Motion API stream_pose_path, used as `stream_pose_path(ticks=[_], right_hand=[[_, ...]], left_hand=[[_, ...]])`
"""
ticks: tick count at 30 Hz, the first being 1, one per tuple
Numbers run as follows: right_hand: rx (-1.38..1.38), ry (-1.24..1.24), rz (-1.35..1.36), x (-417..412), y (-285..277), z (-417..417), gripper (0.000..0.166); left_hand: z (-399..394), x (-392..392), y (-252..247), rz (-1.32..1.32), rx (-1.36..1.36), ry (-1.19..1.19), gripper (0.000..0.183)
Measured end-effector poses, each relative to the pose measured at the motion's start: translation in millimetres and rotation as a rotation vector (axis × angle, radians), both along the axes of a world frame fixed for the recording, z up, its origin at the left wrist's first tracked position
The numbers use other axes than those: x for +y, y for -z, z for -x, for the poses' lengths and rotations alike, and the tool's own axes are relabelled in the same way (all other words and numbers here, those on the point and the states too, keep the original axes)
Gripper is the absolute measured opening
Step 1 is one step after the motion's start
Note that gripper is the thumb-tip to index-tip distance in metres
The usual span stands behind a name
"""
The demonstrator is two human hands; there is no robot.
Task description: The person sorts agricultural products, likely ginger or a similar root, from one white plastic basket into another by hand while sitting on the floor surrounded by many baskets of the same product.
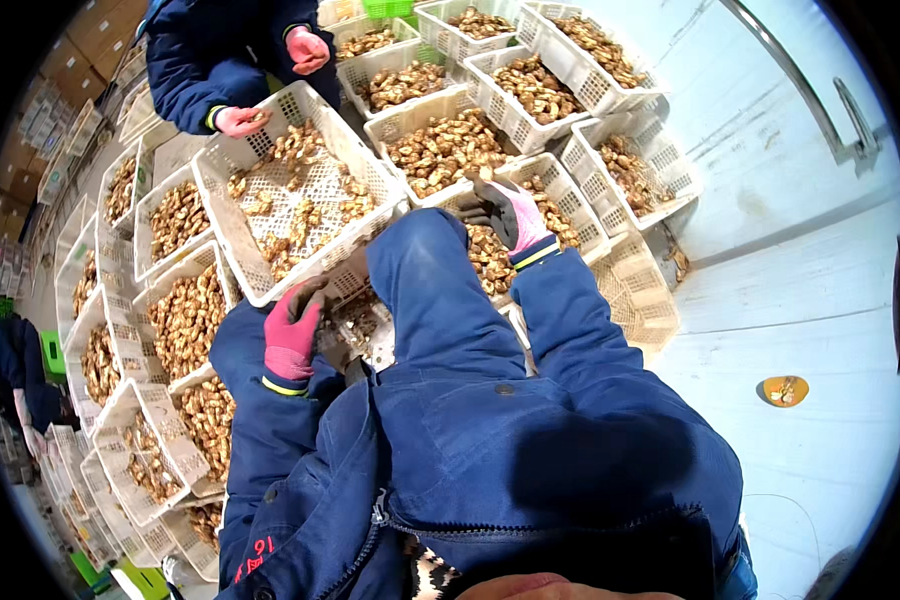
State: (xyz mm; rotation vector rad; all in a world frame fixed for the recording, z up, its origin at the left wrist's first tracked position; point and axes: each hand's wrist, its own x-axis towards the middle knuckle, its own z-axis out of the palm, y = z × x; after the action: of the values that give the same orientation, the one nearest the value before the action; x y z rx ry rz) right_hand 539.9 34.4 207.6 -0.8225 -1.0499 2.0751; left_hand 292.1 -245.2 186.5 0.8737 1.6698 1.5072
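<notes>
My left hand point(295, 328), in a pink knit glove with a dark coated palm, is beside the near corner of a white perforated plastic crate point(229, 214). Its fingers curl loosely, and nothing shows between them. Scattered clumps of brown-and-cream mushrooms point(304, 217) lie across that crate's floor. My right hand point(511, 214), gloved alike, reaches over a mushroom-filled crate point(581, 196) by my right knee. Its fingertips are at the rim of another filled crate point(386, 135), close to the mushrooms point(442, 154) there; whether they grip one is unclear.
Across the spread-out crate, a co-worker in a navy jacket point(195, 71) holds a small piece in one pink-gloved hand point(241, 121). More mushroom crates point(172, 225) line the left. A pale blue wall panel with a metal handle point(855, 120) bounds the right. Another person point(19, 367) bends at far left.
</notes>
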Motion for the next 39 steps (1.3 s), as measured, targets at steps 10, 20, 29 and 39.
stream_pose_path(ticks=[10, 20, 29, 39], right_hand=[[0.222, 0.209, 0.402, 79.8, 180.0, -161.6, 0.021], [-0.023, 0.174, -0.483, 88.7, -44.2, -71.5, 0.052], [0.129, -0.253, -0.520, 23.3, -56.6, 154.8, 0.043], [0.074, -0.220, -0.371, 78.5, 50.8, 239.3, 0.049]], left_hand=[[7.0, 9.9, 2.8, 0.078, -0.040, -0.036, 0.033], [46.4, 18.4, 50.7, 0.099, 0.656, -0.197, 0.050], [84.7, 54.1, 90.8, 0.531, 0.976, -0.074, 0.055], [131.6, 57.7, 51.9, 0.810, 0.451, 0.227, 0.043]])
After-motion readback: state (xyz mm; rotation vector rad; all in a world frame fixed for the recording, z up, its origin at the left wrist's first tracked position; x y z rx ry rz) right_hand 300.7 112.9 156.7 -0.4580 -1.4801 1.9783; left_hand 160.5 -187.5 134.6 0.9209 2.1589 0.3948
